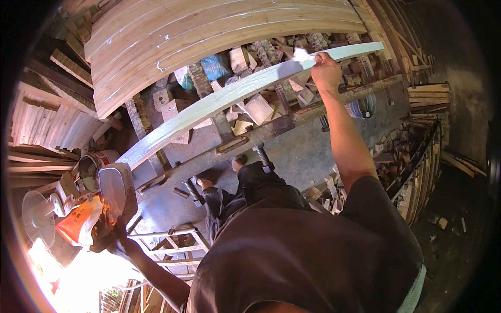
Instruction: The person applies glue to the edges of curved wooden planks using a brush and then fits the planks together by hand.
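Observation:
A long pale plank (pixel 219 99) with a whitish wet coat lies slanted from lower left to upper right. My right hand (pixel 326 70) rests on the plank's far end. Its fingers pinch a small white piece (pixel 301 54) against the plank; whether that is a rag or a scraper I cannot tell. At the lower left my left hand (pixel 116 239) grips the bottom of a thick wooden block (pixel 116 190) with a pale grey face, held next to the plank's near end. My bare feet (pixel 237 165) stand below the plank.
A rusty metal clamp bar (pixel 271 128) with screw spindles runs under the plank. Behind it lie several wood offcuts (pixel 245 62) and a wide stack of boards (pixel 209 31). A bucket (pixel 90 168), an orange bag (pixel 78 223) and a fan (pixel 36 216) sit at left, with stacked timber (pixel 422 151) at right.

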A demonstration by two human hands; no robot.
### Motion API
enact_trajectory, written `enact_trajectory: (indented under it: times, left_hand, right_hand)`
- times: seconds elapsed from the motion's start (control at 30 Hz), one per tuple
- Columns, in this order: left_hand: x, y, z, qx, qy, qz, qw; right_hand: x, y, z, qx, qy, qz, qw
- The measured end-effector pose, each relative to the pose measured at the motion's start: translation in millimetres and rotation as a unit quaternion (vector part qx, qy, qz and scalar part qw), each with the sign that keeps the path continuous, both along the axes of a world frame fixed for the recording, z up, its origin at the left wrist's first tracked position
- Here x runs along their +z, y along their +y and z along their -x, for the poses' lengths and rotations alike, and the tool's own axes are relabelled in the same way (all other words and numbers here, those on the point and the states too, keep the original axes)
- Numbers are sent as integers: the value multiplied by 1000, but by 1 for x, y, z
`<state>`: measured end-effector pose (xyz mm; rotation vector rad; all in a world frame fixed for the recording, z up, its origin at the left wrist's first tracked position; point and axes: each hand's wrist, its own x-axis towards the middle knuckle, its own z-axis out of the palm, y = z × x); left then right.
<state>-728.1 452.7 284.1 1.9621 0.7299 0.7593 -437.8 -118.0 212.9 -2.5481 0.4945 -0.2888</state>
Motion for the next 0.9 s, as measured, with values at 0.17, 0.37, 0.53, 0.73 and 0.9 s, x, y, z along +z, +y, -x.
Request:
enact_trajectory:
  times: [0.17,0.37,0.53,0.73,0.9]
  left_hand:
    - [-8,-3,-8,-17,44,10,999]
    - [-1,-7,-20,-40,41,-69,996]
    - [-5,15,-8,-17,41,-6,999]
    - [-26,64,30,37,36,37,998]
    - [-5,64,26,61,63,34,996]
  right_hand:
    - [-30,84,54,243,-79,204,945]
    - [15,118,66,164,28,-191,967]
    - [-18,-70,14,11,-117,-19,993]
    - [0,61,30,124,20,94,988]
    - [4,262,85,301,34,148,942]
